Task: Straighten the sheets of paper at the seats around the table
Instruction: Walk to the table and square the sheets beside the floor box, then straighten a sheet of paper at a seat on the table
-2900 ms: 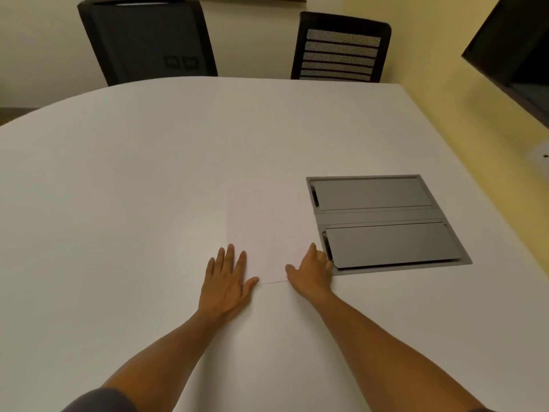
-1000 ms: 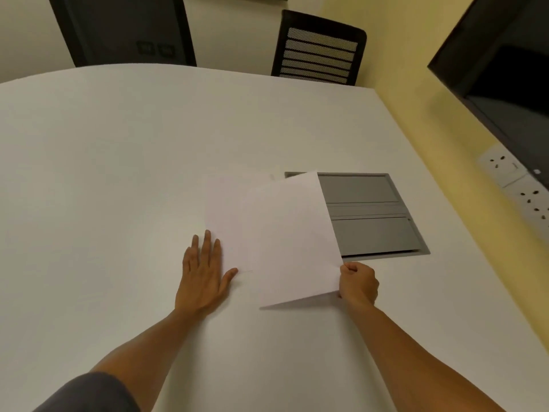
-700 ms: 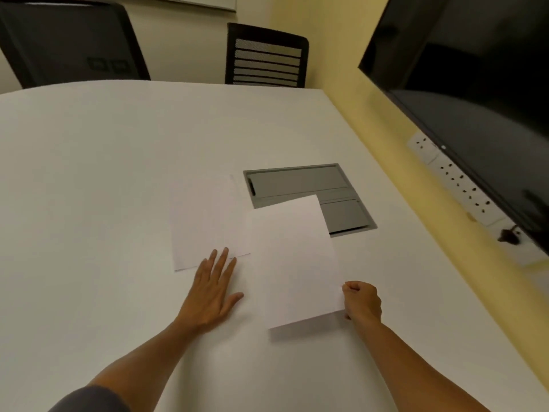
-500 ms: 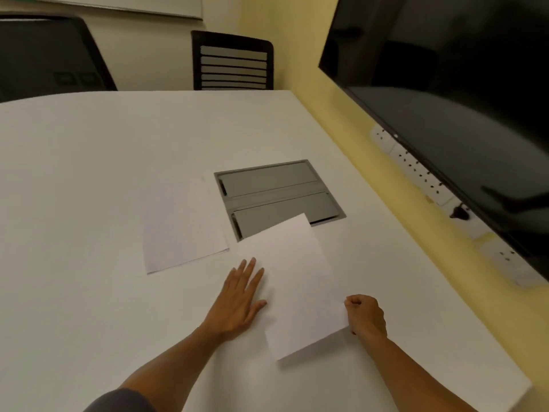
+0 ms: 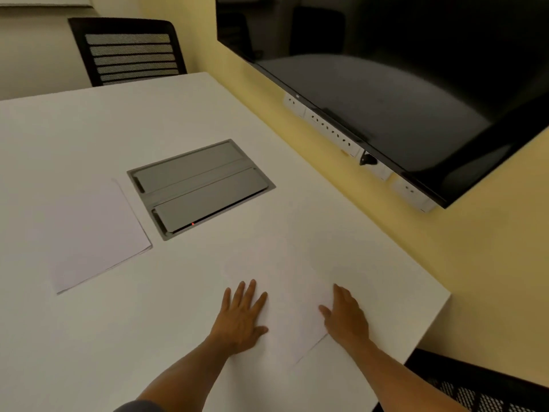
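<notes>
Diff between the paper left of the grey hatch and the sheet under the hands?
The white paper left of the grey table hatch lies free, untouched; the white sheet under the hands is pressed flat by the left hand and right hand. The left paper's edges read clearly; the near sheet nearly blends into the white table. Both lie flat, plain white, angled to the table edge.

Table [image 5: 74, 337] left open — wall [image 5: 475, 292], screen [image 5: 401, 84] crowd right.
</notes>
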Available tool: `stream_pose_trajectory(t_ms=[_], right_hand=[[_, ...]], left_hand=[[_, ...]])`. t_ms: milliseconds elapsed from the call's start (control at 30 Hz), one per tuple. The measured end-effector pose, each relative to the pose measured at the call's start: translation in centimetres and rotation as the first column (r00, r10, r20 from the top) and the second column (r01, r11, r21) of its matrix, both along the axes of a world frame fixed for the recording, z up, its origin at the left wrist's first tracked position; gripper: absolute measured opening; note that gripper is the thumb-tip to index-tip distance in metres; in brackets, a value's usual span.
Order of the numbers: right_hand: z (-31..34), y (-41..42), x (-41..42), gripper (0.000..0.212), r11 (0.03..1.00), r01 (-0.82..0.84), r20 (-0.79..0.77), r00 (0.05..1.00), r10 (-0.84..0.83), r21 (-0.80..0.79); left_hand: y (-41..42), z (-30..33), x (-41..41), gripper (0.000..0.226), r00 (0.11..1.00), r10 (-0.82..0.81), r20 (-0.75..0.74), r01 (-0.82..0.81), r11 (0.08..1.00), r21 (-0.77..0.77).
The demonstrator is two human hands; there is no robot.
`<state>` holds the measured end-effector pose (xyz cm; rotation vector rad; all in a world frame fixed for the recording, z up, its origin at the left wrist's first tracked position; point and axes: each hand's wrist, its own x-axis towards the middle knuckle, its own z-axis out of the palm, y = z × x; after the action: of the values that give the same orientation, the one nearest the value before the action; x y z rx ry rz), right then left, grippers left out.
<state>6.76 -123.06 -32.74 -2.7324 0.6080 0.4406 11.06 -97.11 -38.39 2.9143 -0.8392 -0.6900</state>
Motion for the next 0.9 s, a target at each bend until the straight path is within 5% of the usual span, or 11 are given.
stream_pose_trajectory(t_ms=[167,367,633,900], right_hand=[[-1.5,1.1,-0.9,0.092,0.933,-0.36,-0.192,0.914,0.358,0.025],[-2.2,1.9,-1.0,0.094,0.918,-0.395,-0.253,0.888,0.384,0.007],[-1.8,2.1,0.0,0.096,0.912,-0.41,-0.289,0.869,0.402,0.035],[-1.9,2.2,0.2,0.098,0.917,-0.395,-0.289,0.873,0.392,0.054]], left_hand=[[-0.6,-0.2,-0.1,0.081,0.999,0.044,-0.002,-0.044,0.999,-0.007],[-0.2,-0.4,0.6,0.089,0.995,0.091,-0.047,-0.091,0.996,-0.003],[1.1,0.7,3.5,0.139,0.962,0.253,-0.102,-0.24,0.963,0.125],[2.6,1.3,5.4,0.158,0.927,0.368,-0.071,-0.361,0.928,0.093]])
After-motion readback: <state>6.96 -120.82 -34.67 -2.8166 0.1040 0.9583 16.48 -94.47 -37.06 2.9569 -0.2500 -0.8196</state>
